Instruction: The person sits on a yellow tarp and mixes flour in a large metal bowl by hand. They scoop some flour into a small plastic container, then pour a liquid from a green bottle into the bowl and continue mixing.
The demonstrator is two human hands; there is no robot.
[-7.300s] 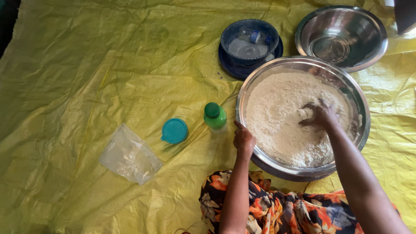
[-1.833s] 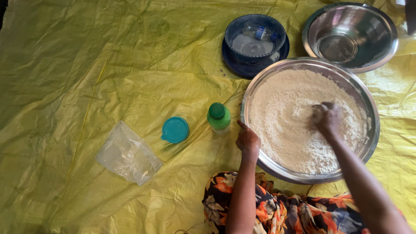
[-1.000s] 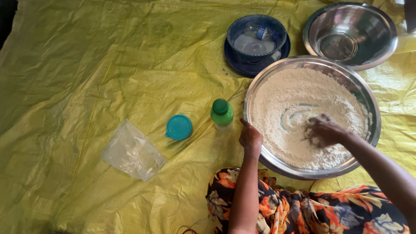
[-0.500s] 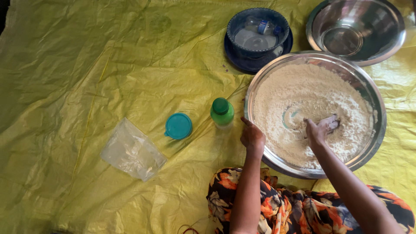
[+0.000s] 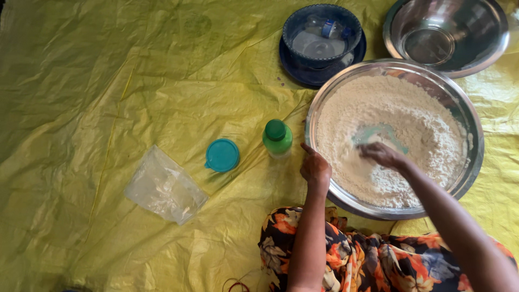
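Note:
A wide steel basin (image 5: 465,116) full of white flour (image 5: 421,116) sits on a yellow sheet. My left hand (image 5: 314,166) grips the basin's near-left rim. My right hand (image 5: 381,154) is down in the flour near the middle, fingers curled and dusted, beside a cleared patch where the metal bottom shows. A small bottle with a green cap (image 5: 277,137) stands just left of the basin, next to my left hand.
A teal lid (image 5: 222,155) and a crumpled clear plastic bag (image 5: 164,185) lie on the yellow sheet (image 5: 108,81) to the left. A dark blue bowl on a plate (image 5: 323,38) and an empty steel bowl (image 5: 446,33) stand beyond the basin. Floral cloth (image 5: 367,259) covers my lap.
My right hand has swept through the flour from the far right toward the middle and near side, opening a bare patch. My left hand has stayed on the rim.

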